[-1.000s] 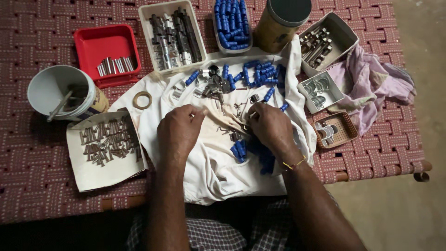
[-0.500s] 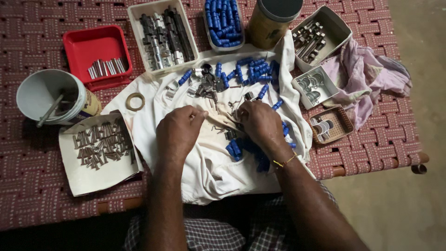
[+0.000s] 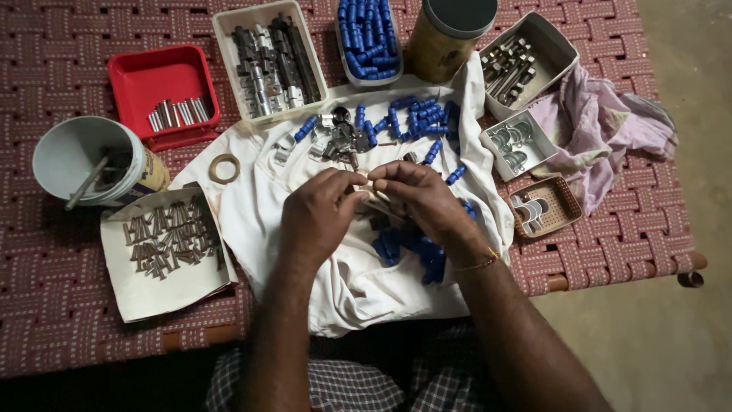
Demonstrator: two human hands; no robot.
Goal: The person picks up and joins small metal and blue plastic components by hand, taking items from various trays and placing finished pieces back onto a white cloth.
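Note:
My left hand (image 3: 320, 214) and my right hand (image 3: 419, 197) meet fingertip to fingertip above a white cloth (image 3: 343, 267) spread on a woven cot. Between the fingertips is a small metal part (image 3: 371, 185), mostly hidden. Just beyond the hands lie a heap of small metal fittings (image 3: 339, 141) and loose blue plastic sleeves (image 3: 415, 118). More blue sleeves (image 3: 408, 248) lie on the cloth under my right wrist.
At the back stand a red tray of pins (image 3: 164, 88), a white tray of metal bars (image 3: 267, 57), a tub of blue sleeves (image 3: 370, 34) and a brown jar (image 3: 442, 42). A white cup (image 3: 84, 156), a paper with nails (image 3: 164, 244), small boxes (image 3: 518, 141) and a pink cloth (image 3: 602, 130) lie around.
Both hands have risen off the cloth and come together at the middle. The left hand moved right, and the right hand shifted slightly left and up, fingertips now touching around a small part.

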